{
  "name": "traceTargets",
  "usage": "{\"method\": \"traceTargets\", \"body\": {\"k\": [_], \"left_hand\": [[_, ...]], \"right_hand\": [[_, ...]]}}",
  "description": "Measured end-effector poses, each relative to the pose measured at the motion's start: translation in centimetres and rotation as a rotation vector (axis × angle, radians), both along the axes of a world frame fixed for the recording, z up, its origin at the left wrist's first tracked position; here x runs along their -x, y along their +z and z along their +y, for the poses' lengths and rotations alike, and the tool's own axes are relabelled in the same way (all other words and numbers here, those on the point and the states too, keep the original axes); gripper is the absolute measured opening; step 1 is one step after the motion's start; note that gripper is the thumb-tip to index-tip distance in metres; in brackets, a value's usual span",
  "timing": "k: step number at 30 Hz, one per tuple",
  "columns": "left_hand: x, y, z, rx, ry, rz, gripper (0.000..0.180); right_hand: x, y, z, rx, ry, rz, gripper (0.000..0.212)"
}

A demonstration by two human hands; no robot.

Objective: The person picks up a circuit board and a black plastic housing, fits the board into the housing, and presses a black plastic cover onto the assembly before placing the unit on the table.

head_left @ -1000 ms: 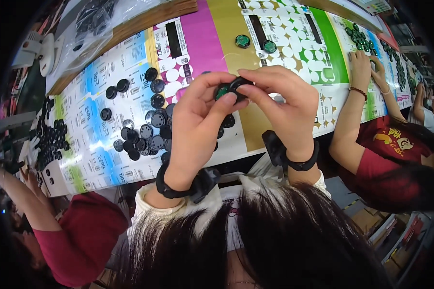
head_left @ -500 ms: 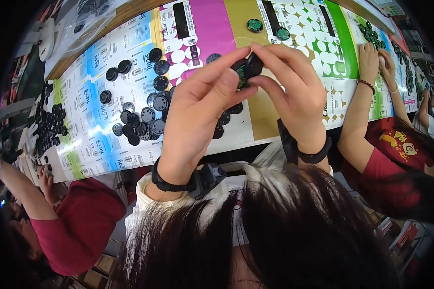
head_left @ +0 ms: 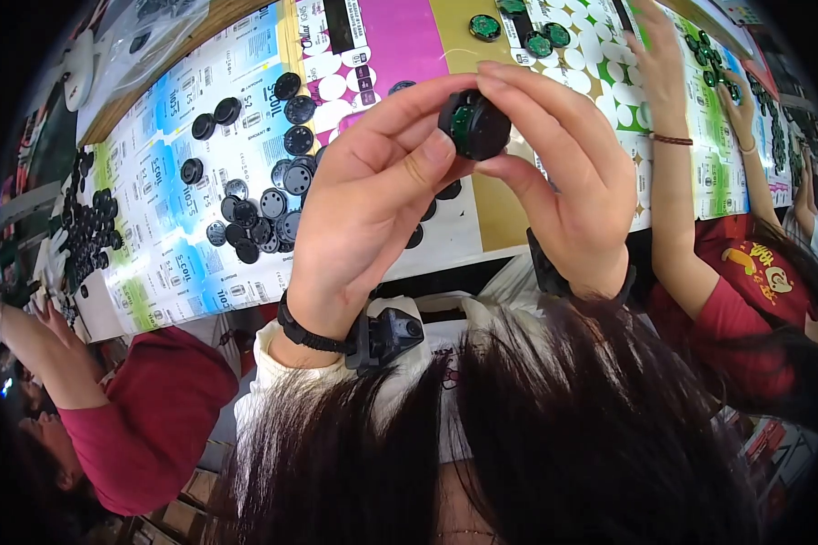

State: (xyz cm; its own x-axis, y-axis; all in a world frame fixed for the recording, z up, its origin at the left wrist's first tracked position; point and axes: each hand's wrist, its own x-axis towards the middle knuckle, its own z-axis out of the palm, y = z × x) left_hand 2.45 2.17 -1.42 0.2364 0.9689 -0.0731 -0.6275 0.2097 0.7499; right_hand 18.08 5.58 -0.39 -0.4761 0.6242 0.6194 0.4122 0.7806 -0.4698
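My left hand [head_left: 359, 177] pinches a round black housing with a green circuit board [head_left: 463, 118] showing at its open side. From the other side, the fingertips of my right hand [head_left: 573, 168] are closed on a round black cover [head_left: 490, 133]. The cover's flat face overlaps the board, tilted against the housing; whether the two are joined I cannot tell. Both parts are up above the table, in front of my chest. Left of my left wrist lies a pile of black discs [head_left: 273, 203], some with small holes.
More black discs [head_left: 297, 140] form a column up the printed table covering [head_left: 168, 173]. Several round green-board pieces [head_left: 484, 28] lie at the far side. A co-worker's arm [head_left: 673, 168] reaches over the table at right; another co-worker in a red sleeve [head_left: 109, 454] is at left.
The black cover has turned more face-on against the housing between my fingers. At right, the co-worker's arm has reached farther across, and more green-board pieces show at the far side.
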Motion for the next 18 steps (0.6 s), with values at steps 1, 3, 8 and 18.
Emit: {"method": "traceTargets", "body": {"k": [1, 3, 8, 18], "left_hand": [[-0.2, 0.0, 0.1, -0.001, -0.016, -0.012, 0.042], [0.6, -0.2, -0.2, -0.015, 0.004, 0.024, 0.042], [1.1, -0.7, -0.6, -0.034, 0.041, 0.102, 0.040], [0.8, -0.3, -0.6, -0.020, 0.039, 0.100, 0.041]], "right_hand": [[-0.3, 0.3, -0.2, 0.000, -0.016, -0.042, 0.043], [0.4, -0.2, 0.0, 0.005, 0.017, -0.026, 0.044], [0.8, -0.3, -0.2, 0.015, 0.026, -0.040, 0.045], [0.6, 0.2, -0.3, 0.026, 0.015, -0.071, 0.045]]}}
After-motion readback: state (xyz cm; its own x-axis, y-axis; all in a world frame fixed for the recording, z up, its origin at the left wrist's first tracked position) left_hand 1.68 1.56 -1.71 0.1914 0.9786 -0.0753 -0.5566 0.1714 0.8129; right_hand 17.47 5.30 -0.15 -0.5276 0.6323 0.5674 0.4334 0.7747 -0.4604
